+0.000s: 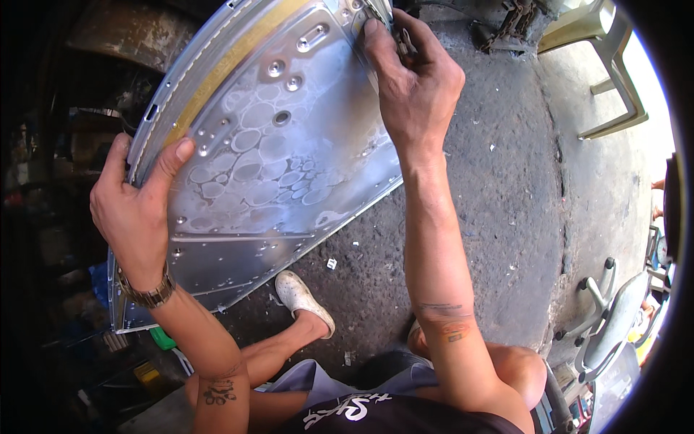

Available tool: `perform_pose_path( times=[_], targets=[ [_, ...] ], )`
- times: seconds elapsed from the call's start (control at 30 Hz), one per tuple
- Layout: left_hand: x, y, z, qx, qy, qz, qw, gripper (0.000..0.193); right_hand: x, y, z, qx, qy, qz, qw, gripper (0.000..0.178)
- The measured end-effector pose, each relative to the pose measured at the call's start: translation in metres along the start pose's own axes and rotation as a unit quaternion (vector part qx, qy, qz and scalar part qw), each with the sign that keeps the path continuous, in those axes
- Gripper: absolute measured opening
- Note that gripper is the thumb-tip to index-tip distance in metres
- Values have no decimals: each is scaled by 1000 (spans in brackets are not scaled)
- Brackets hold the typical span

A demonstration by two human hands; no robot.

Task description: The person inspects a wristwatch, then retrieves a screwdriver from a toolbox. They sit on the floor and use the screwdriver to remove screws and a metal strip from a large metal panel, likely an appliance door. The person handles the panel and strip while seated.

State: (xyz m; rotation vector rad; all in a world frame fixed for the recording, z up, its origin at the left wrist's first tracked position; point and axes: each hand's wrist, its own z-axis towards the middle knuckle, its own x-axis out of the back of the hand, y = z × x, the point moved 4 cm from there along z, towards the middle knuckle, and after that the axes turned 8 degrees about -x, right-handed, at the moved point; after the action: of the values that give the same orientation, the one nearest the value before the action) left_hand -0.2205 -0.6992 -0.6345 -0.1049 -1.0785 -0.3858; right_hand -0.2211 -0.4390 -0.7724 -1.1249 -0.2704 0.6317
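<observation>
A large curved silver sheet-metal panel (260,170) stands tilted between my arms, its face marked with pale ring-shaped stains, several holes and stamped slots. A yellowish strip (230,65) follows its curved rim. My left hand (134,220) grips that rim at the left, thumb on the inner face and fingers round the outside. At the top right edge my right hand (423,98) is closed, thumb pressed on the panel's face. A small dark metal piece (407,45) shows by its curled fingers; whether it belongs to the panel I cannot tell.
My foot in a white clog (302,296) stands close to the panel's lower edge. Stained concrete floor (499,188) stretches to the right. A plastic chair (614,65) is at the far right, and an overturned wheeled seat (614,325) lies nearer. Dark clutter (58,217) fills the left side.
</observation>
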Motion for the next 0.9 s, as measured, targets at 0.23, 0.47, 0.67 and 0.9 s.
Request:
perform_pose_path(
  times=[0.23, 0.47, 0.67, 0.9],
  targets=[
    [3, 8, -6, 14, -18, -28, 999, 74, 4, 13, -3, -40, 12, -8, 999, 26],
    [8, 13, -7, 2, -37, 26, 999, 73, 7, 11, -5, 27, 15, -33, 999, 23],
    [10, 14, -8, -26, -8, 57, 998, 79, 15, -7, -5, 179, 62, -82, 979, 27],
    [11, 17, -8, -45, 4, 92, 995, 77, 32, -3, 9, 152, -11, -77, 985, 25]
  ],
)
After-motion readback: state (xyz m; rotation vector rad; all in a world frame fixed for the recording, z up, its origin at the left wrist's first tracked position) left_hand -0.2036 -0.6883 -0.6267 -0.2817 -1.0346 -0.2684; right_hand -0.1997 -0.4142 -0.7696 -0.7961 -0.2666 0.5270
